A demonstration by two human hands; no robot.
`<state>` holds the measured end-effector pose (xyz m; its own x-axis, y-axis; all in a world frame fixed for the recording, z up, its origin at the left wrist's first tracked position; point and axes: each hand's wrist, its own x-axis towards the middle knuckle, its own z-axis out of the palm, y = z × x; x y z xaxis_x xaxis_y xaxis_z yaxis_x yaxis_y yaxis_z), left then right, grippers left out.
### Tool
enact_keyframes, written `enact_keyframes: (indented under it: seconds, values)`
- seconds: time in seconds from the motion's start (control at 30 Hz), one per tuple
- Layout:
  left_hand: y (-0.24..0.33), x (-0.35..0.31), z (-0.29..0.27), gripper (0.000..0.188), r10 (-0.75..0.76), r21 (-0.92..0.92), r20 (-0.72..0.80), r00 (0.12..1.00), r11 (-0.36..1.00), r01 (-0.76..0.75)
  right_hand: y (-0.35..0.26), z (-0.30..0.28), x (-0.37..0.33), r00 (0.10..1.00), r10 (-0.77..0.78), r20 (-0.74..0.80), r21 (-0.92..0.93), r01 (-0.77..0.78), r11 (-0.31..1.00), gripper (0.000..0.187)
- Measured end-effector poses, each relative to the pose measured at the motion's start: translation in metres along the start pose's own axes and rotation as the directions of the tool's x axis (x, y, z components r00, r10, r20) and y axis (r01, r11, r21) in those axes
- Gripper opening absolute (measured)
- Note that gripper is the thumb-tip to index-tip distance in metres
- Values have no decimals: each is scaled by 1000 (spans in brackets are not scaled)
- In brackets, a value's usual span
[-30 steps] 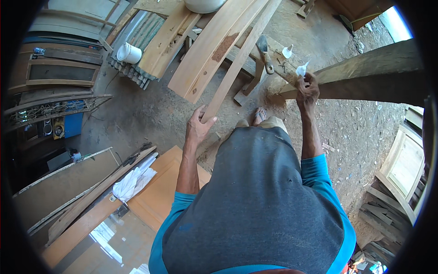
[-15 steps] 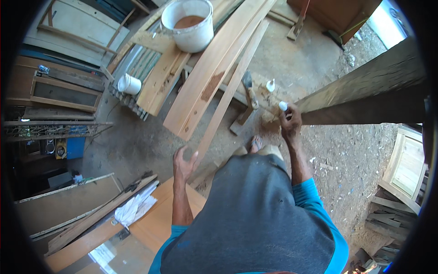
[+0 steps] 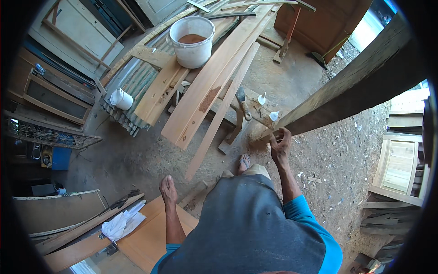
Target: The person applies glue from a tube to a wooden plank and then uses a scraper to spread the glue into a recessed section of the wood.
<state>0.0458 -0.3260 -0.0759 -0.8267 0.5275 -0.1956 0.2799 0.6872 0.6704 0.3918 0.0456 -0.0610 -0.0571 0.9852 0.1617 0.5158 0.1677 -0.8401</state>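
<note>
My right hand (image 3: 280,146) holds nothing, its fingers curved and apart beside the end of a thick timber beam (image 3: 337,98). Just beyond it a white nozzle-tipped bottle (image 3: 274,116) stands on a wooden support, with a second white bottle (image 3: 262,98) a little farther off. Left of them lies a tool with a dark flat end and a lighter handle (image 3: 243,104). My left hand (image 3: 169,189) is empty, fingers stretched out close together, above a brown panel (image 3: 150,228). A narrow wooden strip (image 3: 219,118) lies beside a wide plank (image 3: 200,102), its near end apart from that hand.
A white bucket (image 3: 191,54) with brown contents and a small white pail (image 3: 121,99) stand at the far left. White cloth (image 3: 122,223) lies at the lower left. A framed wooden panel (image 3: 399,164) and stacked scraps (image 3: 383,219) are at right; my foot (image 3: 243,163) is below the support.
My right hand has let go of the white bottle, which now stands near the other one, and has drawn back. My left hand has moved away from the strip's near end.
</note>
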Motion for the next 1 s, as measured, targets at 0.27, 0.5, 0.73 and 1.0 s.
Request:
enact_keyframes:
  seconds: [0.27, 0.5, 0.73, 1.0]
  values:
    - [-76, -82, 45, 71, -238, 243, 507, 828, 962, 128, 3, -86, -134, 353, 320, 879, -412, 225, 883, 74]
    - [-93, -118, 97, 72, -245, 169, 757, 605, 969, 181, -31, -167, -150, 239, 445, 863, -425, -131, 896, 88]
    - [-102, -107, 93, 64, -258, 156, 623, 738, 966, 205, -53, -229, -151, 117, 298, 947, -255, -286, 924, 108]
    - [-80, -146, 150, 64, -327, 204, 663, 674, 945, 258, -69, -319, -158, 387, 178, 905, 73, -552, 830, 93]
